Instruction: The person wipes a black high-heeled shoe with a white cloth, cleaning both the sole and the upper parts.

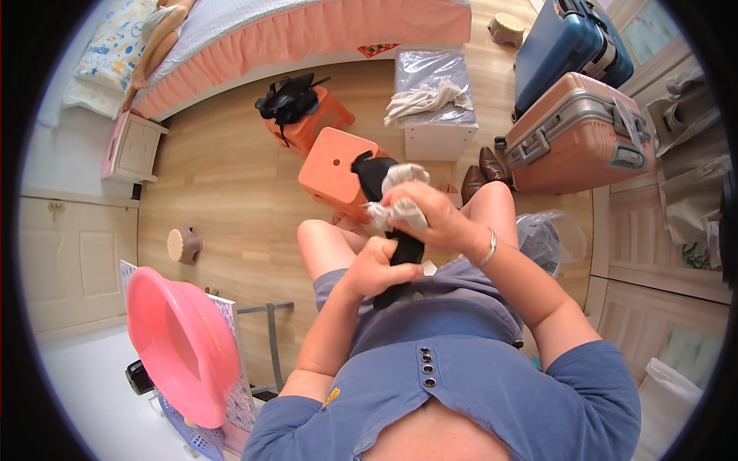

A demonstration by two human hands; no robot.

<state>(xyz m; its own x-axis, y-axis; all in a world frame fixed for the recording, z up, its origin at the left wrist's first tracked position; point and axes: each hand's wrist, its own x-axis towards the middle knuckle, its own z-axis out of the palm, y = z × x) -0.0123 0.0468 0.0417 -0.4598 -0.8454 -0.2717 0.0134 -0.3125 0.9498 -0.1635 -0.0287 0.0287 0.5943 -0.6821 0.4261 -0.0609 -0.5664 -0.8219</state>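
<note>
Over my lap, my left hand [378,269] is closed around a long black item [407,247] whose kind I cannot make out. My right hand [434,215] grips a crumpled whitish cloth [406,177], pressed close against the black item. A dark part [373,175] with a small strap or loop shows beyond the cloth, over the edge of an orange plastic stool [330,165]; whether it belongs to the held item is hidden by cloth and hand. A small white piece [429,268] lies by my left thumb.
Black strapped items [290,104] lie on a second orange stool [327,111]. Another pale cloth [430,100] rests on a plastic-covered white box [440,142]. Brown shoes [483,173], a pink suitcase [573,138] and a bin [542,238] stand right; a pink basin [181,346] left. Someone's legs [165,38] show on the bed.
</note>
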